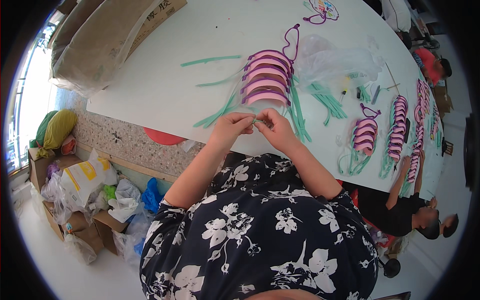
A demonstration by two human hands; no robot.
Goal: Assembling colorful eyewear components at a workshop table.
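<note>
Close together at the table's near edge, my left hand [234, 127] and my right hand [278, 131] pinch a thin green strap [256, 121] between their fingertips. Just beyond them stands a row of curved pink pieces with purple rims [266, 80]. A purple looped frame [291, 42] sticks out from the row's far end. Loose green straps [220, 114] fan out on its left, and more green straps [298, 112] hang along its right side toward the table edge. My fingers partly cover the strap, so its ends cannot be made out.
Right of the row lie a clear plastic bag [340, 60] and a bundle of green straps [327, 100]. More pink rows [365, 135] stand farther right, where a co-worker in black [400, 212] reaches in. A large wrapped box [100, 45] occupies the far left; bag-filled cartons [95, 200] stand below.
</note>
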